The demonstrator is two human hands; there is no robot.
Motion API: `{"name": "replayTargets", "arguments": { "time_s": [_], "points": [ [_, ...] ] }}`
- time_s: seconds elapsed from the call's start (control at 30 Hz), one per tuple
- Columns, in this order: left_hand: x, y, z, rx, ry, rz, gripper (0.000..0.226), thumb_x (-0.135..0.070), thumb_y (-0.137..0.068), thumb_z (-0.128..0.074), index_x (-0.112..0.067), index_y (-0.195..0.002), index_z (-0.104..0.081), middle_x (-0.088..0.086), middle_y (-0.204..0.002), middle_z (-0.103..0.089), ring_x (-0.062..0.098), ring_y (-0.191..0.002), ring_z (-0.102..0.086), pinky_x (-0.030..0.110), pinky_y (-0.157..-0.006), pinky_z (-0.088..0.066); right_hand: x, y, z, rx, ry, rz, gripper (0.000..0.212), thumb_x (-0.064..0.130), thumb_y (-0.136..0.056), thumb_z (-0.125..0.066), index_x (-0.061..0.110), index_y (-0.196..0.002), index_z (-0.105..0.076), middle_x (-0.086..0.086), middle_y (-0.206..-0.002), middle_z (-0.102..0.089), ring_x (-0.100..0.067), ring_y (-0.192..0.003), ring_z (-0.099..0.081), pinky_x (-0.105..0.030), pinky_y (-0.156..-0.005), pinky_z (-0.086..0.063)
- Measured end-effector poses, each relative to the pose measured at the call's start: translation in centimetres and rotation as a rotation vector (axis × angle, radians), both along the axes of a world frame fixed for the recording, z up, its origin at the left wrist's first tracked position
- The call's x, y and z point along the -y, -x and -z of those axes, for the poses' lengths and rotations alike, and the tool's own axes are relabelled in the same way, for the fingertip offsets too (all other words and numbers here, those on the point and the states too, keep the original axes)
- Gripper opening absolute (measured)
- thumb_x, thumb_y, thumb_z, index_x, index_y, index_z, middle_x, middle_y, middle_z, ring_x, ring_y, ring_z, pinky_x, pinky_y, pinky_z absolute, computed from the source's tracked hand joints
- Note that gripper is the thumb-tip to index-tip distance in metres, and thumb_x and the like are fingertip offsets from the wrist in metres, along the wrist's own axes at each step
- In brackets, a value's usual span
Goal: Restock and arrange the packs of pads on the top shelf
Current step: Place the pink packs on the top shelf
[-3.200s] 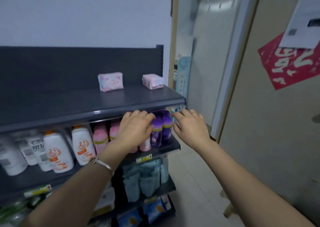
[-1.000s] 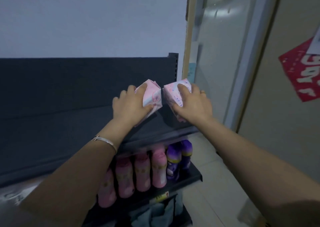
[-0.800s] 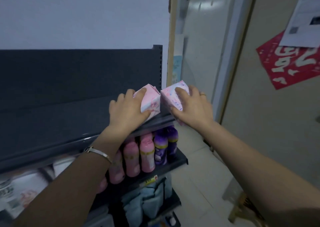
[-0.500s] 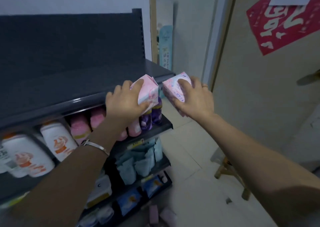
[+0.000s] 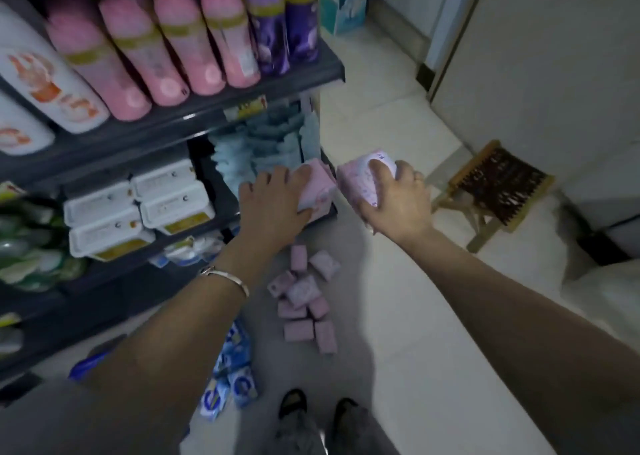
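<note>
Shoes [image 5: 311,406] at the bottom edge, blue packets [image 5: 235,382] on the floor at their 10 o'clock. Pile of pink packs [image 5: 304,298] on the floor, 6 o'clock from the hands. Left hand [image 5: 273,206] curled round one pink pack [image 5: 320,186]. Right hand [image 5: 396,205] grips second pack [image 5: 362,174]. The two packs are just beside each other, in the air. Wooden stool [image 5: 495,191] at 3 o'clock of the right hand. Pink bottles [image 5: 173,45] on shelf [image 5: 138,134] at 11 o'clock.
</note>
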State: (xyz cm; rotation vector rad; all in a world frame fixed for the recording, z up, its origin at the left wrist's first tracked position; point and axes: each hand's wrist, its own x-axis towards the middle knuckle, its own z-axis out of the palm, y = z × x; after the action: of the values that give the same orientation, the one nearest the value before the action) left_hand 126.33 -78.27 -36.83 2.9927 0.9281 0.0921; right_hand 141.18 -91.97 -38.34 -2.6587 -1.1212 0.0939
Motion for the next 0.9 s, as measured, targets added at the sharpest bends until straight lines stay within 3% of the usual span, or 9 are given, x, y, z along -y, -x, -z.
{"name": "replayTargets", "arguments": {
  "time_s": [0.13,0.23,0.3,0.37,0.5,0.63,0.77,0.9],
  "points": [
    [0.7,2.2,9.6,-0.060,0.055,0.065,0.067,-0.040,-0.072,-0.073,-0.021,-0.133,-0.051,0.011,-0.114,-0.059,0.034,-0.099,-0.056,0.044,-0.080,-0.039,1.4,2.2,9.7,0.062,0.084,0.045,0.057,0.046,-0.067,-0.064,0.023,-0.119,-0.059,-0.016,-0.103,-0.059,-0.036,-0.082,-0.058,-0.038,-0.071,-0.042],
    [1.8,4.1,18.4,-0.173,0.147,0.072,0.068,-0.042,-0.073,-0.071,-0.024,-0.135,-0.049,0.009,-0.120,-0.057,0.033,-0.103,-0.055,0.044,-0.083,-0.039,2.9,3.8,18.2,-0.054,0.184,0.064,0.056,0.049,-0.072,-0.067,0.026,-0.122,-0.054,-0.014,-0.110,-0.057,-0.036,-0.092,-0.058,-0.040,-0.076,-0.045],
    [2.7,5.2,24.5,-0.200,0.158,0.090,0.074,-0.042,-0.057,-0.082,-0.023,-0.124,-0.058,0.008,-0.103,-0.064,0.032,-0.086,-0.061,0.042,-0.072,-0.047,3.7,5.0,24.0,-0.128,0.248,0.066,0.057,0.047,-0.074,-0.067,0.024,-0.124,-0.052,-0.014,-0.114,-0.056,-0.036,-0.097,-0.056,-0.041,-0.080,-0.045],
    [3.5,6.4,31.0,-0.199,0.159,0.095,0.081,-0.041,-0.045,-0.087,-0.024,-0.117,-0.055,0.007,-0.090,-0.064,0.030,-0.074,-0.062,0.039,-0.063,-0.047,4.4,6.2,30.0,-0.191,0.279,0.072,0.056,0.042,-0.073,-0.067,0.022,-0.124,-0.053,-0.015,-0.112,-0.055,-0.037,-0.097,-0.056,-0.041,-0.079,-0.045],
    [5.7,8.3,43.3,-0.209,0.225,0.143,0.079,-0.041,-0.049,-0.085,-0.023,-0.119,-0.055,0.008,-0.087,-0.062,0.030,-0.071,-0.060,0.038,-0.060,-0.045,5.7,8.2,41.8,-0.257,0.354,0.089,0.059,0.039,-0.073,-0.065,0.022,-0.127,-0.050,-0.014,-0.114,-0.053,-0.038,-0.099,-0.054,-0.040,-0.081,-0.044],
    [7.8,9.7,53.5,-0.226,0.291,0.175,0.078,-0.037,-0.049,-0.084,-0.025,-0.120,-0.054,0.006,-0.092,-0.062,0.029,-0.076,-0.059,0.037,-0.063,-0.044,7.4,9.7,52.3,-0.313,0.450,0.107,0.068,0.041,-0.075,-0.065,0.023,-0.136,-0.039,-0.013,-0.125,-0.047,-0.035,-0.111,-0.049,-0.041,-0.090,-0.041],
    [8.3,8.5,61.5,-0.171,0.259,0.182,0.078,-0.030,-0.056,-0.083,-0.025,-0.127,-0.051,0.008,-0.103,-0.062,0.031,-0.085,-0.058,0.039,-0.069,-0.043,7.2,10.2,61.3,-0.342,0.410,0.221,0.066,0.046,-0.079,-0.066,0.025,-0.135,-0.038,-0.013,-0.131,-0.042,-0.035,-0.117,-0.045,-0.045,-0.093,-0.041],
    [8.6,7.7,66.3,-0.217,0.125,0.203,0.090,-0.029,-0.059,-0.080,-0.025,-0.139,-0.039,0.012,-0.127,-0.053,0.035,-0.109,-0.051,0.052,-0.090,-0.040,6.1,10.4,67.6,-0.312,0.387,0.190,0.067,0.052,-0.084,-0.059,0.025,-0.140,-0.033,-0.014,-0.146,-0.030,-0.038,-0.128,-0.037,-0.049,-0.094,-0.042]
  ]
}}
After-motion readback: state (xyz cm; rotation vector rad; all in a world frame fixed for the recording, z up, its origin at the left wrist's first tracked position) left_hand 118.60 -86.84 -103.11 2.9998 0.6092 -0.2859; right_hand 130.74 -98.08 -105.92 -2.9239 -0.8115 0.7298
